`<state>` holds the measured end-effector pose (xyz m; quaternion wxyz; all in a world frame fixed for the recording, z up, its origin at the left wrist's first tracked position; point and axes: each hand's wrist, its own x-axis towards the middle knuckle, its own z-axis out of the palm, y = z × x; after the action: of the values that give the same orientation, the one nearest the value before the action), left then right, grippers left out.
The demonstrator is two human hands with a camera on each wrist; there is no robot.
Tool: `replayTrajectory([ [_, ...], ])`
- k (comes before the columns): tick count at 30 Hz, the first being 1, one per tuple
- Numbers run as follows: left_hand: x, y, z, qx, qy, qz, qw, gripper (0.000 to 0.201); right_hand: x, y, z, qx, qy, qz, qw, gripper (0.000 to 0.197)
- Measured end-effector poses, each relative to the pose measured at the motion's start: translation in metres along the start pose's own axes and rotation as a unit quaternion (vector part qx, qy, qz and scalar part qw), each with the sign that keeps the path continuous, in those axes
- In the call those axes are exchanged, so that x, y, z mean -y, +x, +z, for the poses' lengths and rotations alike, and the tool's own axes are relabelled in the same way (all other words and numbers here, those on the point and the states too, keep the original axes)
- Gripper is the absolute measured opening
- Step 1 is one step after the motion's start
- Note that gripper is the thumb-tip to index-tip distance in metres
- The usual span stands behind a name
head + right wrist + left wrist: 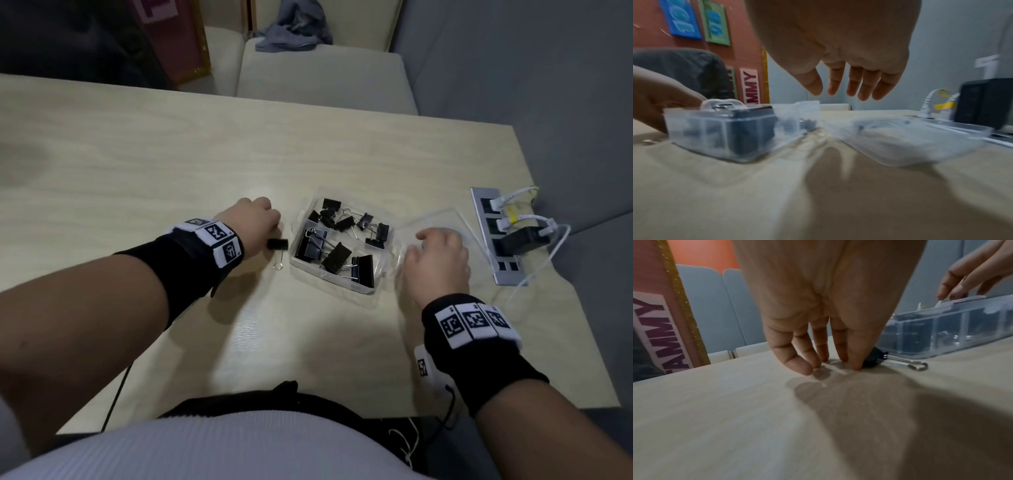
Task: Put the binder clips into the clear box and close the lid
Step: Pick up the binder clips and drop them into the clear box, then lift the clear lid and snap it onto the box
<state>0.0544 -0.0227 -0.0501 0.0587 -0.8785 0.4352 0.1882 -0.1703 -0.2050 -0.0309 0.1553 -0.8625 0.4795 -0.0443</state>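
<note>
A clear box stands open at mid-table with several black binder clips inside. Its clear lid lies flat just to the right. One black binder clip lies on the table left of the box, its wire handles pointing towards me. My left hand points its fingertips down onto the table, and the thumb touches that clip from the side without pinching it. My right hand hovers over the lid with relaxed fingers, holding nothing.
A grey power strip with white plugs and a black adapter lies right of the lid, near the table's right edge. Pale chairs stand beyond the far edge. Cables hang at the near edge.
</note>
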Motion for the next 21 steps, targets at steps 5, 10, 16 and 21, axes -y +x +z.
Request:
replayTrajectory([
  [5, -0.010, -0.008, -0.005, 0.028, -0.030, 0.005, 0.999, 0.032, -0.028, 0.003, 0.010, 0.057, -0.050, 0.055, 0.996, 0.045],
  [10, -0.018, -0.021, 0.001, 0.080, -0.044, 0.033, 0.995, 0.076, -0.041, -0.005, 0.018, 0.080, -0.085, 0.035, 0.993, 0.056],
  [16, -0.019, -0.020, 0.004, 0.057, -0.025, 0.030, 0.998, 0.026, -0.040, -0.003, 0.014, 0.064, -0.108, 0.035, 0.991, 0.052],
  [21, -0.013, -0.016, 0.002, 0.064, 0.023, 0.000, 0.998, 0.030, -0.041, -0.001, 0.010, 0.087, -0.112, 0.039, 0.989, 0.059],
])
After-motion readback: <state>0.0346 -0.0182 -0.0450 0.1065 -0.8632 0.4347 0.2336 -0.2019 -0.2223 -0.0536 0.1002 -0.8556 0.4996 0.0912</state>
